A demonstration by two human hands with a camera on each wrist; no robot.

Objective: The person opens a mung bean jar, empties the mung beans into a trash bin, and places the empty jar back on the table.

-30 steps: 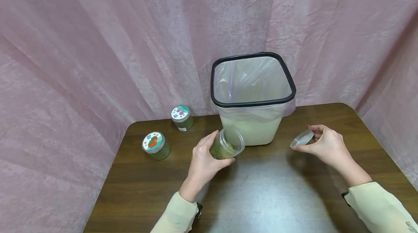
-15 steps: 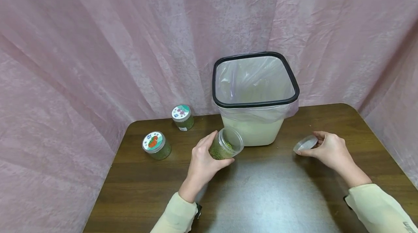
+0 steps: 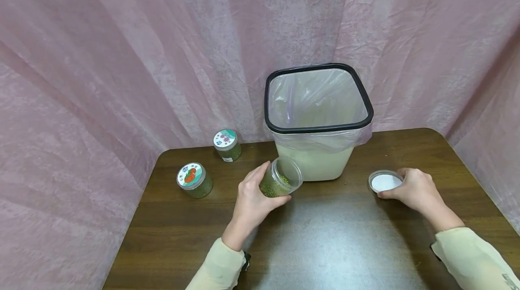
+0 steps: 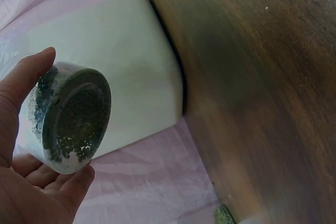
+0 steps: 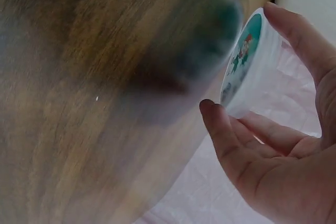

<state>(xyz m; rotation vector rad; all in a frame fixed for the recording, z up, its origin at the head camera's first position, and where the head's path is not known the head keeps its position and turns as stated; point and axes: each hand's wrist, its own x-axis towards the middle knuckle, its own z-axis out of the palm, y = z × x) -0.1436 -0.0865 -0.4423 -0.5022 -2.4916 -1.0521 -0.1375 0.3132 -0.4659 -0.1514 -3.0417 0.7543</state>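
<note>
At the near edge of a brown wooden table [image 3: 325, 240], two pale sleeves [image 3: 219, 265] reach inward. The left hand [image 3: 253, 199] grips a clear, lidless jar [image 3: 270, 187] of small green beans, tilted with its mouth to the right, in front of the bin. Farther right, the right hand [image 3: 416, 190] pinches a round lid [image 3: 385, 183] by its edge, white inside up; whether it touches the tabletop is unclear. At left stand two lidded jars, one with a red-orange picture [image 3: 195, 181], another with flowers [image 3: 227, 146] behind it. The cream bin [image 3: 317, 163], black-rimmed and bag-lined, stands before a pink curtain [image 3: 195, 46].
</note>
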